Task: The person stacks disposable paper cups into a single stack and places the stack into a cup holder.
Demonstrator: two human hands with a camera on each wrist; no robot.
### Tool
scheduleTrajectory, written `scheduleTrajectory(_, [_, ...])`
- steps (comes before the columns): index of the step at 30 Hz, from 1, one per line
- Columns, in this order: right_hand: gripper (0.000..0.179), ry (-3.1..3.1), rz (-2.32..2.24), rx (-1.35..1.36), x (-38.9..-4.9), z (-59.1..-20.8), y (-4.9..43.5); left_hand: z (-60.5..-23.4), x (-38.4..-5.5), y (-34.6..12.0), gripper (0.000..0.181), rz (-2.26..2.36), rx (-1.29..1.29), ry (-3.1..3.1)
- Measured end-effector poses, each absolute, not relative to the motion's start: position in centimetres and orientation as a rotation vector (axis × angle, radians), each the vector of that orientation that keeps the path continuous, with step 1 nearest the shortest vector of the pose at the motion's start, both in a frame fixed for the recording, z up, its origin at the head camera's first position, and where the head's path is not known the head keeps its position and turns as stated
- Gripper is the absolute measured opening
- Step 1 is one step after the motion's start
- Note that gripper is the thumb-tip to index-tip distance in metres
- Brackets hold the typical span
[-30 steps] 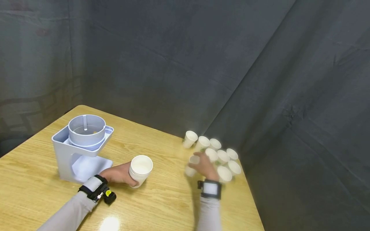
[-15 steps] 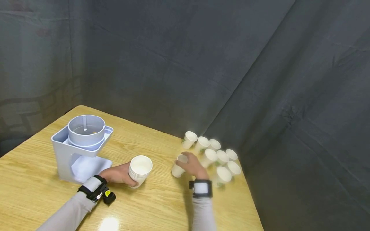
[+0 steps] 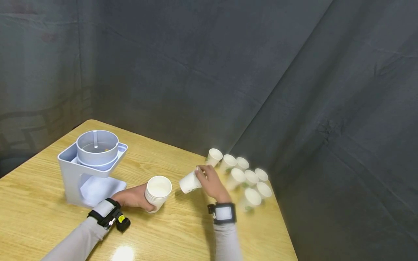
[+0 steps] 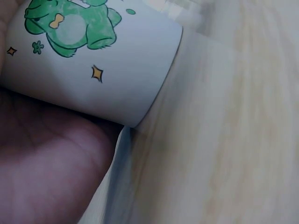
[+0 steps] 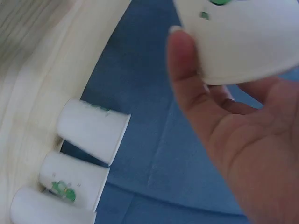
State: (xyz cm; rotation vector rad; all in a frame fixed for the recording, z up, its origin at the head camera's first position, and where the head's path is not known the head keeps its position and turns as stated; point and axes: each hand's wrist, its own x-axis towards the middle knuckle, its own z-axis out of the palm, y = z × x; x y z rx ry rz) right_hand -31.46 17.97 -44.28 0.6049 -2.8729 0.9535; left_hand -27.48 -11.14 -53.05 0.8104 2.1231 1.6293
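Low in the frame, the left hand (image 3: 134, 197) is holding stacked cups (image 3: 158, 195); the right hand (image 3: 213, 184) is pinching a tipped cup (image 3: 190, 182).

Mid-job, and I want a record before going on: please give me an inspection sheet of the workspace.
Surface: wood-grained table, with a bright reflection low in the head view.
Job's things: cup stack; single cup, tilted; eight standing cups at right.
Clutter: pale stand bearing a round container, at left.
Grippers: left hand grips the cup stack; right hand holds the single cup.
Cables: nothing seen.
Surroundings: dark cloth behind the table.
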Motion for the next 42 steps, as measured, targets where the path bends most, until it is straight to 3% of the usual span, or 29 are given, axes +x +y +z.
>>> scheduleTrajectory(13, [0.037, -2.395, 1.268, 0.961, -29.2, -42.2, 14.0, -53.0, -27.4, -11.1, 0.085, 1.636, 0.821, 2.106])
scheduleTrajectory(42, [0.053, -2.565, 1.066, 1.207, -26.1, -42.2, 9.8, -53.2, -27.8, -11.1, 0.082, 1.599, 0.855, 2.120])
